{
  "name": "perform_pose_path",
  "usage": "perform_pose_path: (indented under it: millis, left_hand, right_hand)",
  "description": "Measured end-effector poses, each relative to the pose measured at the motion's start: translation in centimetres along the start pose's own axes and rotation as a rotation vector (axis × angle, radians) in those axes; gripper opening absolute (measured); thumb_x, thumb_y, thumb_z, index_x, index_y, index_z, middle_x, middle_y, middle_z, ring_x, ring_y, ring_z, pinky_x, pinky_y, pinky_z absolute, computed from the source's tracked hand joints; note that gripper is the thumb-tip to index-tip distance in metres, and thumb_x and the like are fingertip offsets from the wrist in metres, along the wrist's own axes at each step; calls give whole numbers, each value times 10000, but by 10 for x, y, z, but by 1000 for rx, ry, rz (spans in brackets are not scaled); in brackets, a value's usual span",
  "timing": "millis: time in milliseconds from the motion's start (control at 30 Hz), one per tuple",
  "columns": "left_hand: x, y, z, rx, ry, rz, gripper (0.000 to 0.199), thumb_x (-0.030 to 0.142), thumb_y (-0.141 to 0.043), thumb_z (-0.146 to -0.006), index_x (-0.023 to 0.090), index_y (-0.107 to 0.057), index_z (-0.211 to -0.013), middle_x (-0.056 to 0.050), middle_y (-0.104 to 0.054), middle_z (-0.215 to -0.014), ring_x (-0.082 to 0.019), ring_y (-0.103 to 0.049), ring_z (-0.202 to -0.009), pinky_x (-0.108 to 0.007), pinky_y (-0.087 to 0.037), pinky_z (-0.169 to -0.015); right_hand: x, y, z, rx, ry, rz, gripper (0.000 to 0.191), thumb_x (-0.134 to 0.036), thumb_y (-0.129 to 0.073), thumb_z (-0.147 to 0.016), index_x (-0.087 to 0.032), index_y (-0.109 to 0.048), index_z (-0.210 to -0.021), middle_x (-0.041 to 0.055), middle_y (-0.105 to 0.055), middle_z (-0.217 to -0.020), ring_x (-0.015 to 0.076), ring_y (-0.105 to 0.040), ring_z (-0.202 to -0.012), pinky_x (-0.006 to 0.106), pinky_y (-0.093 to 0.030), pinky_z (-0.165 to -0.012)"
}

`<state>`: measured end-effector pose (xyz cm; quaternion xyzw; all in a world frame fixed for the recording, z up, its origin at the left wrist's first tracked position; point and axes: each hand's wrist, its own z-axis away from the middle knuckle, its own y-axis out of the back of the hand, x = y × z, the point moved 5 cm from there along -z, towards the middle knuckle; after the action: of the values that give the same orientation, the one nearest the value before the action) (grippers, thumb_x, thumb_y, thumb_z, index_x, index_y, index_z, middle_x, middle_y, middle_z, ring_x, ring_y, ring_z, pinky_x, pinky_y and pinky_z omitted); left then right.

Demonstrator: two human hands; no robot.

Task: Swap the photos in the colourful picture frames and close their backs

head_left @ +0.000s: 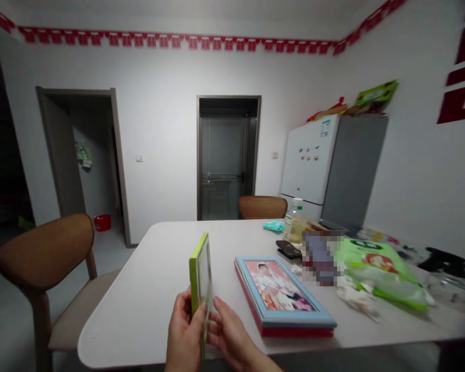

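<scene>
- Left hand: fingers grip green frame upright, near side of counter.
- Right hand: fingers half-curled at its face, contact unclear.
- Blue frame lies right.
- Handling seems underway; any move needs steady edge support.

Smooth matt white table, brown wooden chair back, clear plastic bottle.
</scene>
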<state>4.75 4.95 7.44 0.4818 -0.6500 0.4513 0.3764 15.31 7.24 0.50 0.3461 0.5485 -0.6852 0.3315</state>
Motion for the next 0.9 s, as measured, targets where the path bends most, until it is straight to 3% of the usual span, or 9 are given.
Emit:
perform_pose_path:
  millis: [67,133,267,367,433,533,667,800,900]
  left_hand:
    - [5,-19,-3,17,36,167,338,352,-614,-657,180,-471,-911,-76,-622,-918,-238,-568,-909,-357,-435,-792]
    - [10,-35,-9,13,17,246,440,308,-659,-617,193,-429,-974,-74,-609,-966,-232,-555,-938,-348,-428,-802]
    - [-2,-59,-22,-60,43,230,543,233,-665,-590,177,-402,-1062,-92,-580,-1053,-223,-533,-975,-334,-395,-846]
    - [-31,-83,-22,-171,120,146,413,245,-635,-605,138,-476,-971,-113,-615,-982,-232,-568,-905,-323,-411,-813]
    - [-51,-99,-16,-231,148,79,323,260,-599,-632,136,-505,-915,-115,-631,-944,-232,-579,-876,-306,-425,-777]
    - [-70,-115,-6,-264,152,-108,260,255,-545,-663,143,-531,-897,-99,-632,-951,-220,-570,-891,-274,-421,-762]
    - [-82,-121,-3,-276,177,-359,255,225,-519,-670,134,-541,-908,-89,-630,-950,-205,-563,-892,-247,-410,-756]
    - [-94,-120,-3,-298,238,-309,418,154,-505,-654,128,-457,-1068,-89,-596,-1046,-175,-554,-933,-207,-406,-760]
    - [-102,-118,1,-304,247,-259,547,103,-512,-604,127,-412,-1141,-95,-573,-1090,-191,-528,-990,-221,-391,-803]
  right_hand:
    - [-10,-4,6,-56,84,-91,494,-419,-587,-633,-204,-474,-1063,63,-633,-894,183,-593,-778,290,-448,-627]
    - [-38,11,8,-24,210,-72,485,-366,-581,-641,-203,-466,-1083,57,-633,-931,183,-595,-788,274,-454,-627]
    - [-108,79,0,137,200,289,485,-302,-539,-650,-193,-473,-1117,49,-664,-839,188,-616,-660,275,-464,-536]
    - [-155,130,-10,197,248,531,490,-228,-528,-625,-173,-490,-1110,44,-664,-865,163,-615,-635,273,-479,-579]
    - [-171,154,-16,179,263,672,457,-215,-517,-613,-160,-529,-1066,51,-659,-894,164,-613,-667,269,-481,-607]
    - [-179,174,-23,125,263,841,390,-228,-497,-608,-139,-584,-978,66,-655,-913,180,-609,-719,268,-477,-633]
    - [-177,186,-28,111,282,970,366,-247,-501,-592,-132,-620,-918,71,-645,-949,196,-594,-814,270,-458,-713]
    - [-173,202,-17,230,241,960,370,-319,-528,-596,-138,-637,-900,78,-650,-933,213,-584,-840,302,-439,-749]
    - [-161,208,2,264,147,819,398,-409,-516,-631,-138,-643,-893,96,-654,-909,228,-588,-818,323,-445,-705]
